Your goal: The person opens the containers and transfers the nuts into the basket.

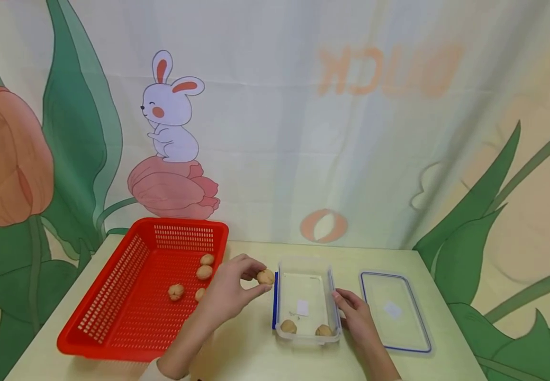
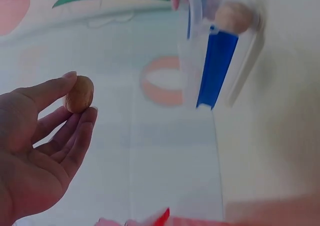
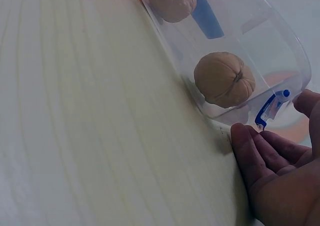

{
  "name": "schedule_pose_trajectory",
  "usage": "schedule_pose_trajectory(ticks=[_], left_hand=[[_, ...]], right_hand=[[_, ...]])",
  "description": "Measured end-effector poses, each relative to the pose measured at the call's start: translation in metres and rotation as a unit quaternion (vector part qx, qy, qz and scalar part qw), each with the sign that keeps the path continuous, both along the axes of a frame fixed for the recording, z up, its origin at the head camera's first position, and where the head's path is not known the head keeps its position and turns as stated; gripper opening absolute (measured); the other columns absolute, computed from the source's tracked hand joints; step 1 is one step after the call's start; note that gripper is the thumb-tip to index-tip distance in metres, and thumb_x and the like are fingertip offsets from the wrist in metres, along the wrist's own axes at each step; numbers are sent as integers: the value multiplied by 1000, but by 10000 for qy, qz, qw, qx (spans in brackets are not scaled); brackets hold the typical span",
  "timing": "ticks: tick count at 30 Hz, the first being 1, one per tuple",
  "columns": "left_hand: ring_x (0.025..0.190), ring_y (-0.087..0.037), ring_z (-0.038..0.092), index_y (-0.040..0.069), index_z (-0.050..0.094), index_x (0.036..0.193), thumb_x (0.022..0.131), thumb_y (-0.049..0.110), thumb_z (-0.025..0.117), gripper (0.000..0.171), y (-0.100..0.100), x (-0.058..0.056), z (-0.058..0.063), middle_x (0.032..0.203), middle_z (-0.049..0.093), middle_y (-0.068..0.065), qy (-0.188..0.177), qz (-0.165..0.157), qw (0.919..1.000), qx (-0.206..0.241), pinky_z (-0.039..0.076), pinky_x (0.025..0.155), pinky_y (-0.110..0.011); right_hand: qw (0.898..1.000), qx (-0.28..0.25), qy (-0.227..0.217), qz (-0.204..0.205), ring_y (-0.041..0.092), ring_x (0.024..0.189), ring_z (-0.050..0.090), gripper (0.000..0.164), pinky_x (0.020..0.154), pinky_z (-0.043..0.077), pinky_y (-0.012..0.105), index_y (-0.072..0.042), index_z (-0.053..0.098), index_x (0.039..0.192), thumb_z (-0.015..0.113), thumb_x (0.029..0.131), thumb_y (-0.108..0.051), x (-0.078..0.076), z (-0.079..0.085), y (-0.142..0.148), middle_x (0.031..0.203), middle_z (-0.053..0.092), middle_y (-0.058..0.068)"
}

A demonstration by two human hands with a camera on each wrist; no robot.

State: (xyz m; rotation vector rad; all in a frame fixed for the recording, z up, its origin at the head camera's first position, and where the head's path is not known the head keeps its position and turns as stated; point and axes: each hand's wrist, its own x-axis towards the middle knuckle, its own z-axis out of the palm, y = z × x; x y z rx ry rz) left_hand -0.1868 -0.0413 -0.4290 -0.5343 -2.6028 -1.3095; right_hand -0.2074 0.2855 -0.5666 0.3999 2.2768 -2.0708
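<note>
My left hand (image 1: 229, 288) pinches a walnut (image 1: 266, 277) between thumb and fingertips, just left of a clear plastic container (image 1: 310, 291). In the left wrist view that walnut (image 2: 80, 94) is held up at the fingertips, apart from the container. My right hand (image 1: 359, 320) grips the container's right side, thumb at the rim and fingers against the outer wall. Two walnuts lie inside at the near end, one at the left (image 1: 288, 326) and one at the right (image 1: 324, 330). Blue clips (image 3: 272, 108) hang along the container's sides.
A red plastic basket (image 1: 113, 346) stands at the left with several walnuts (image 1: 176, 291) in it. Right of the container lies a clear lid (image 1: 396, 317) with a blue seal. Behind the table (image 1: 241, 338) hangs a printed curtain (image 1: 265, 132).
</note>
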Motion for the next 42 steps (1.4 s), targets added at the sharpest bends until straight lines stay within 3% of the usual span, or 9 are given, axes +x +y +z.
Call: schedule_pose_trajectory(ticks=[4,8,13,23,31,42], left_hand=[[91,-9,70,19,78,109,84,20,93,30,-20,-1,6,99,68,10,-163,405,9990,83,62,87,-33],[94,-13,71,18,78,113,84,21,92,33,-40,-3,3,102,69,7,-327,635,9974,120,63,85,-33],[95,-17,72,15,76,119,85,20,92,39,-68,-6,-10,107,72,3,-505,857,9948,238,63,82,-30],[105,-27,71,10,71,129,89,24,89,46,-116,-22,-41,118,73,-7,-616,1285,9898,15,63,90,-44],[109,-31,70,7,69,132,92,22,85,46,-127,-27,-58,124,72,-12,-1007,1243,9871,-123,62,91,-46],[115,-35,67,7,67,135,92,20,85,49,-125,-27,-63,128,68,-15,-1242,1279,9830,-450,60,95,-52]], right_hand=[[10000,33,33,52,19,115,65,64,86,60,32,2,58,145,70,103,-44,-1,1,0,139,66,18],[10000,34,31,51,18,113,65,62,86,59,32,3,57,146,69,104,-41,-1,1,0,140,65,20],[10000,-7,20,68,17,112,65,61,87,59,33,3,57,146,69,104,-40,-1,0,0,141,65,20],[10000,9,-61,59,19,115,62,59,88,59,32,1,55,148,67,106,-38,-3,-2,3,144,62,21],[10000,-69,-44,57,19,115,64,60,88,59,33,3,55,147,68,106,-38,1,-2,1,143,63,22],[9999,50,-125,92,21,122,62,57,91,59,35,2,55,148,64,107,-38,-2,-1,1,146,61,21]])
